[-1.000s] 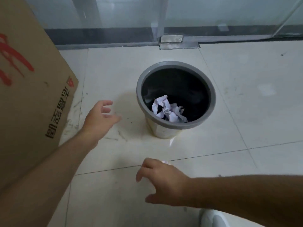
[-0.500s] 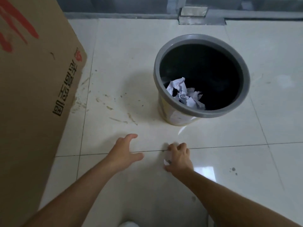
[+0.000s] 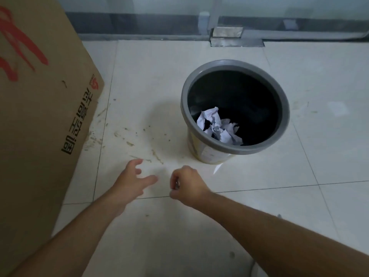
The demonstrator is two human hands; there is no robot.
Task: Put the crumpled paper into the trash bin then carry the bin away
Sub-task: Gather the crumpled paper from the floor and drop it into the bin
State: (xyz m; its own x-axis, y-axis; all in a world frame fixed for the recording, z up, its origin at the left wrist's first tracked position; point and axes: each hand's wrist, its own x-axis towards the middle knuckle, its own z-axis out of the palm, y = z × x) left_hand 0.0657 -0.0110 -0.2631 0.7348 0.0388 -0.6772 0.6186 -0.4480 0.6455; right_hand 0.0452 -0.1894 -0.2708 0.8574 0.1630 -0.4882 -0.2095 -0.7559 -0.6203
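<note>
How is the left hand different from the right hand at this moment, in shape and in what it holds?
The left hand is open, its fingers spread and curled with nothing in it; the right hand is closed into a fist, perhaps on a small white scrap, too hidden to be sure. The left hand lies nearer the cardboard box; the right hand lies nearer the trash bin. Both are low over the floor, short of the bin.

The bin [image 3: 199,156] has a matt grey plastic rim above a shiny, metal-looking wall; its inside is dark. White paper [image 3: 218,126] in it is creased and crumpled. The floor tiles [image 3: 299,186] are pale, glossy and scuffed; the box [image 3: 40,116] is matt brown cardboard
</note>
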